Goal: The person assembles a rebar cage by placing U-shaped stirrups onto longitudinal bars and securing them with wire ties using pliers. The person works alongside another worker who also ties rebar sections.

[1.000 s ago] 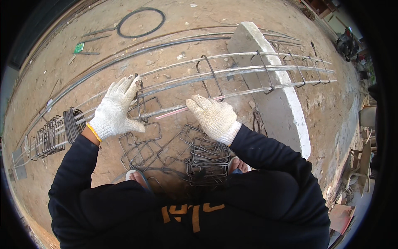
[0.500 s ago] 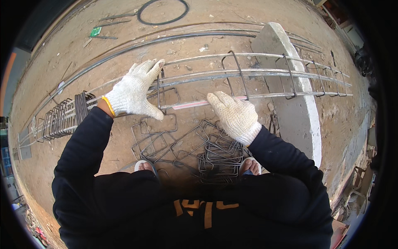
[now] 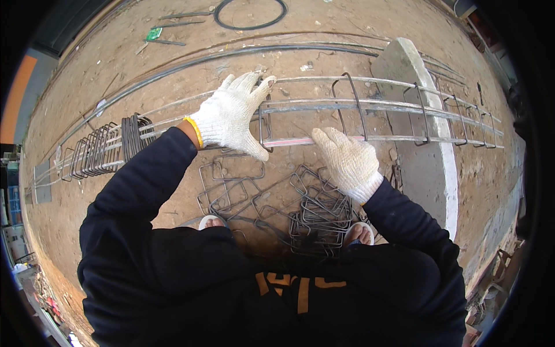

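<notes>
Long steel bars run across in front of me with bent-wire stirrups around them. My left hand, in a white knitted glove, spreads over the bars, thumb and fingers stretched along one stirrup and touching it. My right hand, also gloved, has its fingers closed over a thin red-and-white strip that lies along the nearest bar. The strip reaches from that stirrup to another stirrup on the right. What the right fingertips do underneath is hidden.
An upright concrete slab props the bars on the right. A row of bunched stirrups hangs on them at left. Loose stirrups lie heaped near my feet. Beyond are a coiled black ring and more rods on the dirt.
My left hand has slid its stirrup rightward along the bars, up to the strip's left end. My right hand stays on the strip. The whole view has shifted slightly.
</notes>
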Available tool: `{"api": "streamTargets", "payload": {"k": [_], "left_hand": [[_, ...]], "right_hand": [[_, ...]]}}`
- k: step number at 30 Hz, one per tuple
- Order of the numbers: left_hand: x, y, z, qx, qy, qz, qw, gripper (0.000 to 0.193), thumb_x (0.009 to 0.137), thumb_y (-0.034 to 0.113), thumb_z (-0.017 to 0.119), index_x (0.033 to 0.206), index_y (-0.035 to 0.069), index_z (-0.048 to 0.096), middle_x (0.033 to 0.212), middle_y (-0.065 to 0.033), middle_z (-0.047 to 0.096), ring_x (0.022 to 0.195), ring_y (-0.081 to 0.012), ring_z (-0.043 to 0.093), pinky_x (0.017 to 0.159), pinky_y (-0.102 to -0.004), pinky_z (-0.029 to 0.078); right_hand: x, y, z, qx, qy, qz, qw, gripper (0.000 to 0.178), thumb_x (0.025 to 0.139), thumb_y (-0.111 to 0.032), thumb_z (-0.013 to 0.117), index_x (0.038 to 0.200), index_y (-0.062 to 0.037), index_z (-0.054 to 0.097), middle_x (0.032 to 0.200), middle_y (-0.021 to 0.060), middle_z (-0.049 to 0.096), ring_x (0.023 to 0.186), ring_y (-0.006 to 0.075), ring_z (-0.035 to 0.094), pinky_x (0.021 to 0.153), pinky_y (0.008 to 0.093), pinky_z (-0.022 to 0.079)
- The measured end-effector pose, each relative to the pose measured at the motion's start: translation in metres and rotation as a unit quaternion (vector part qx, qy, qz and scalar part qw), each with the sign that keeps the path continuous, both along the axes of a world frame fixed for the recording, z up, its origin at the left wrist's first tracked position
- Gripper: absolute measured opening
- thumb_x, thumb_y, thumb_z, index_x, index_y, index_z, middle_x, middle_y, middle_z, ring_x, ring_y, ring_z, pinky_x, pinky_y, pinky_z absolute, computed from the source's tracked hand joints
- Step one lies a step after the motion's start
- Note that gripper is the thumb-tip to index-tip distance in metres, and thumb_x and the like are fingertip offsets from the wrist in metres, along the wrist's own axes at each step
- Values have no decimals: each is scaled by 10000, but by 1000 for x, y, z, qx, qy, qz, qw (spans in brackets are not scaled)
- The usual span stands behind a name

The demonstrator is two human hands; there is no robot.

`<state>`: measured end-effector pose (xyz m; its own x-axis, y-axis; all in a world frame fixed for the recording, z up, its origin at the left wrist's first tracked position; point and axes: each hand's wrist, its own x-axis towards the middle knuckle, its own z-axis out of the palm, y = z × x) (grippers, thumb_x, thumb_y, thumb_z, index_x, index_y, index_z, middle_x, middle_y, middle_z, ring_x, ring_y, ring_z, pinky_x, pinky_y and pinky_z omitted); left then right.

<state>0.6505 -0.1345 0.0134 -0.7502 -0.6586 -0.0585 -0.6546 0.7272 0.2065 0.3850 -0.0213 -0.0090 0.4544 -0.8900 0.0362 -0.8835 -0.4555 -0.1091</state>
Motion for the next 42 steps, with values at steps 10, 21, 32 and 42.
{"api": "streamTargets", "payload": {"k": [10,21,32,42], "left_hand": [[4,-2,-4,6,-17,1,1000,1514,429,783,807,1550,29,123,1538,-366,163,1467,-458,144,1205,-502,124],[-31,44,66,-16,112,-275,955,634,708,403,798,1216,59,638,1208,-178,642,1129,-367,611,960,-460,481],[-150,95,-14,175,89,-155,968,427,847,299,694,1168,21,653,1005,-170,688,873,-356,670,781,-379,542],[-197,153,-42,384,336,97,855,416,933,273,620,1230,-17,621,1120,-250,666,1041,-370,659,885,-378,520]], "right_hand": [[-43,62,-7,22,-97,84,992,322,890,-178,574,1202,-99,565,1049,120,646,871,304,687,702,436,549],[-179,139,-69,214,-95,-413,880,338,869,-359,644,910,-38,742,826,194,689,823,369,672,764,433,526],[-148,77,-112,211,-604,-474,606,226,896,-225,688,819,-13,689,675,53,672,514,117,590,480,267,446],[-109,89,3,224,-699,-358,578,104,916,-114,670,966,-23,669,742,3,653,541,26,508,472,177,382]]}}
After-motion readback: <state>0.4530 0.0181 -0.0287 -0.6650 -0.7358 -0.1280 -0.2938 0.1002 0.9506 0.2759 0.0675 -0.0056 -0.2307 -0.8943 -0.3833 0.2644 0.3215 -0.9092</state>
